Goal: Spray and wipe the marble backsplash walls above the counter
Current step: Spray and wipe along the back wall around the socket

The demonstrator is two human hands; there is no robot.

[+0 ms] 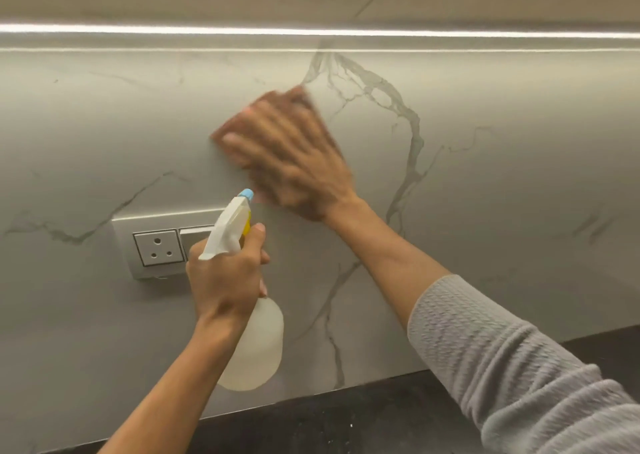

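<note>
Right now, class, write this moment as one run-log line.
step: wiping | right hand: brown cloth flat on marble backsplash | left hand: holds spray bottle | near: wall socket

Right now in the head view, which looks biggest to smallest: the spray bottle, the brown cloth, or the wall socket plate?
1. spray bottle, though it is nearest the camera.
2 and 3. brown cloth and socket plate: too close to rank, since both are partly hidden and the cloth is blurred.

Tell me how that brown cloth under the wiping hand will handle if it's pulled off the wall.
The brown cloth is probably floppy: it lies flat on the marble backsplash under the right hand. It is likely light, since spread fingers alone pin it. Released, it would probably slide down.
</note>
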